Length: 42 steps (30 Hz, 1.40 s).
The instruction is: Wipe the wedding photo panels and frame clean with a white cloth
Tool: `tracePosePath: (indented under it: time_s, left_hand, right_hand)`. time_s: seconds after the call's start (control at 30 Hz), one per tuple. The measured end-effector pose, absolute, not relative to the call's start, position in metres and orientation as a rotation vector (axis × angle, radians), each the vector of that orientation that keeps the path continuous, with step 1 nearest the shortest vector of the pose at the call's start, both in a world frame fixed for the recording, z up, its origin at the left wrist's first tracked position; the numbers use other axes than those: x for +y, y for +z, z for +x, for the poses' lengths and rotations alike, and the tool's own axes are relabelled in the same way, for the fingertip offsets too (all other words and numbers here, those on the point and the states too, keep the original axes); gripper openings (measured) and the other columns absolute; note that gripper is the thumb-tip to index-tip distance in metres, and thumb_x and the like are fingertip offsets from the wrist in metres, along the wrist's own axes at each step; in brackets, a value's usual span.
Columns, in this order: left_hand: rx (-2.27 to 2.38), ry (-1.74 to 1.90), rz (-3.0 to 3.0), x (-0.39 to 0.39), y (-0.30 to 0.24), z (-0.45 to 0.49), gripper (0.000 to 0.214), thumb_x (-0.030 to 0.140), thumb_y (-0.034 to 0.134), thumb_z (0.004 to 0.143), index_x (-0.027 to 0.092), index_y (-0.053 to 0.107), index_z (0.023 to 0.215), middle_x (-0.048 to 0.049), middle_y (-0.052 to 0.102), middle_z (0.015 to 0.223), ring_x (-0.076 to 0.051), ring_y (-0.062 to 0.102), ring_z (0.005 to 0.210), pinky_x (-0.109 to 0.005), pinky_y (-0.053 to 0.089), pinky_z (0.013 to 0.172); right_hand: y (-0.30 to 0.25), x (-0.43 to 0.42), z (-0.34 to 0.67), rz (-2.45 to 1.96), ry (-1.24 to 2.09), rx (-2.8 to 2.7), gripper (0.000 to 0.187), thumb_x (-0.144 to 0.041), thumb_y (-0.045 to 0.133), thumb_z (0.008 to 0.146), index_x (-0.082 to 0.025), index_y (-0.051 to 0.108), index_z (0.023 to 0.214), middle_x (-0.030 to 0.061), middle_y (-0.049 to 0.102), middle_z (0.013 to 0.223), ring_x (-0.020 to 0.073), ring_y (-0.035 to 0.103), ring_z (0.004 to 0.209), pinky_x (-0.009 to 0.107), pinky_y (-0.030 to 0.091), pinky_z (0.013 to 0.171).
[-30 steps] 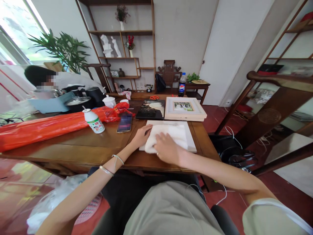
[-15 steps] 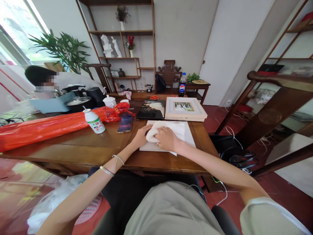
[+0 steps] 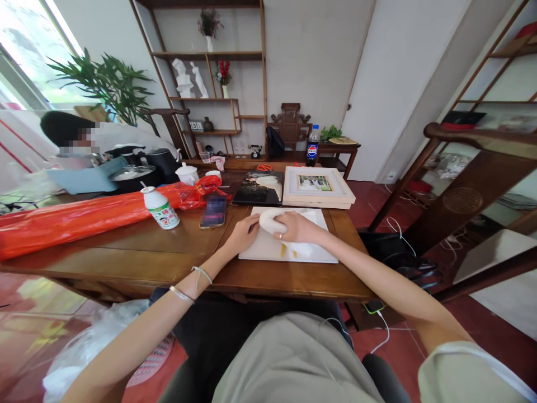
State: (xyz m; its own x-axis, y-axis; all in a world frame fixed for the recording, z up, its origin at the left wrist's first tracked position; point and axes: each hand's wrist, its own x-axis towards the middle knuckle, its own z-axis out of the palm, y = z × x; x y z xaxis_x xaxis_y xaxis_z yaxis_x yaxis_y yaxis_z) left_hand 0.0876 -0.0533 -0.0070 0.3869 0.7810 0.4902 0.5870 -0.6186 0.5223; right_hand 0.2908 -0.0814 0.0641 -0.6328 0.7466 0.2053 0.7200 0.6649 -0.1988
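Wiping, apparently: right hand (image 3: 297,226) grasps the cloth (image 3: 271,221) over the board (image 3: 260,247), left hand (image 3: 242,234) at its edge, grip unclear; next stroke wants that board steady

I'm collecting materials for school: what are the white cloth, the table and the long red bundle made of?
White cloth: matt, soft-looking fabric, perhaps cotton; it folds thickly.
Table: looks like varnished wood, brown with a shine.
Red bundle: glossy, probably plastic wrapping, judging by shine and wrinkles; inside hidden.

Both arms (image 3: 157,313) (image 3: 377,280) forward, hands (image 3: 242,235) (image 3: 300,227) low and close together
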Motion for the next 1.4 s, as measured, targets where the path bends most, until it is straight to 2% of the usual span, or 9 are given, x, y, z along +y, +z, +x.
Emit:
tracePosePath:
  time_s: [0.2, 0.3, 0.5, 0.73, 0.9, 1.0, 1.13, 1.3, 1.4]
  left_hand:
    - [1.251, 1.068, 2.374, -0.053, -0.008, 0.088, 0.034, 0.017, 0.042, 0.083, 0.017, 0.063, 0.109, -0.0063, 0.061, 0.119, -0.022, 0.056, 0.111, -0.036, 0.040, 0.099]
    - [1.253, 1.066, 2.383, -0.053, -0.009, 0.088, 0.033, 0.018, 0.041, 0.083, 0.016, 0.064, 0.107, -0.0068, 0.062, 0.118, -0.023, 0.057, 0.109, -0.035, 0.042, 0.096]
    - [1.275, 1.041, 2.388, -0.054, -0.006, 0.088, 0.032, 0.018, 0.041, 0.083, 0.018, 0.065, 0.105, -0.0051, 0.064, 0.113, -0.021, 0.060, 0.101, -0.034, 0.045, 0.092]
    - [1.290, 1.056, 2.349, -0.052, -0.010, 0.087, 0.035, 0.020, 0.042, 0.083, 0.015, 0.063, 0.110, -0.0080, 0.059, 0.122, -0.022, 0.052, 0.116, -0.038, 0.036, 0.103]
    - [1.294, 1.047, 2.340, -0.050, -0.012, 0.087, 0.035, 0.022, 0.042, 0.083, 0.013, 0.063, 0.110, -0.0106, 0.058, 0.123, -0.023, 0.053, 0.116, -0.037, 0.037, 0.104]
    - [1.276, 1.067, 2.341, -0.050, -0.012, 0.087, 0.034, 0.022, 0.042, 0.083, 0.013, 0.063, 0.109, -0.0101, 0.059, 0.122, -0.022, 0.053, 0.116, -0.037, 0.036, 0.104]
    - [1.270, 1.076, 2.340, -0.050, -0.013, 0.087, 0.035, 0.023, 0.042, 0.083, 0.012, 0.063, 0.109, -0.0104, 0.059, 0.122, -0.022, 0.053, 0.116, -0.037, 0.036, 0.105]
    - [1.272, 1.078, 2.334, -0.050, -0.014, 0.087, 0.035, 0.023, 0.042, 0.083, 0.012, 0.063, 0.109, -0.0100, 0.059, 0.122, -0.022, 0.053, 0.116, -0.035, 0.036, 0.105]
    - [1.268, 1.078, 2.334, -0.050, -0.014, 0.087, 0.034, 0.022, 0.042, 0.083, 0.014, 0.063, 0.109, -0.0086, 0.060, 0.122, -0.022, 0.053, 0.116, -0.037, 0.036, 0.104]
  right_hand:
    - [0.074, -0.021, 0.277, -1.253, 0.597, -2.426, 0.032, -0.026, 0.059, 0.072, -0.012, 0.061, 0.101, 0.0067, 0.066, 0.099, 0.0200, 0.059, 0.082, 0.027, 0.045, 0.069]
    - [0.076, -0.005, 0.261, -1.261, 0.671, -2.416, 0.038, -0.024, 0.058, 0.071, -0.012, 0.059, 0.107, 0.0074, 0.064, 0.106, 0.0201, 0.059, 0.087, 0.027, 0.046, 0.072]
    - [0.073, -0.003, 0.252, -1.234, 0.557, -2.474, 0.034, -0.026, 0.058, 0.071, -0.013, 0.060, 0.102, 0.0082, 0.065, 0.101, 0.0221, 0.059, 0.087, 0.028, 0.044, 0.073]
    - [0.069, -0.019, 0.294, -1.198, 0.501, -2.467, 0.022, -0.022, 0.053, 0.074, -0.012, 0.060, 0.093, 0.0072, 0.065, 0.096, 0.0212, 0.057, 0.085, 0.029, 0.042, 0.073]
    - [0.065, -0.041, 0.332, -1.243, 0.487, -2.404, 0.013, -0.026, 0.050, 0.076, -0.015, 0.057, 0.075, 0.0033, 0.061, 0.079, 0.0194, 0.055, 0.077, 0.029, 0.041, 0.068]
    - [0.063, -0.052, 0.354, -1.316, 0.401, -2.388, 0.012, -0.026, 0.050, 0.076, -0.016, 0.054, 0.070, 0.0024, 0.059, 0.074, 0.0183, 0.054, 0.072, 0.028, 0.040, 0.064]
    - [0.056, -0.066, 0.378, -1.436, 0.199, -2.374, 0.013, -0.025, 0.049, 0.078, -0.016, 0.055, 0.071, 0.0059, 0.061, 0.077, 0.0199, 0.056, 0.075, 0.029, 0.039, 0.066]
    - [0.046, -0.088, 0.387, -1.617, -0.120, -2.398, 0.018, -0.022, 0.047, 0.078, -0.014, 0.061, 0.086, 0.0116, 0.064, 0.087, 0.0246, 0.057, 0.082, 0.030, 0.037, 0.069]
    - [0.048, -0.094, 0.381, -1.652, -0.198, -2.465, 0.020, -0.022, 0.047, 0.078, -0.014, 0.062, 0.089, 0.0121, 0.064, 0.087, 0.0253, 0.058, 0.081, 0.030, 0.036, 0.067]
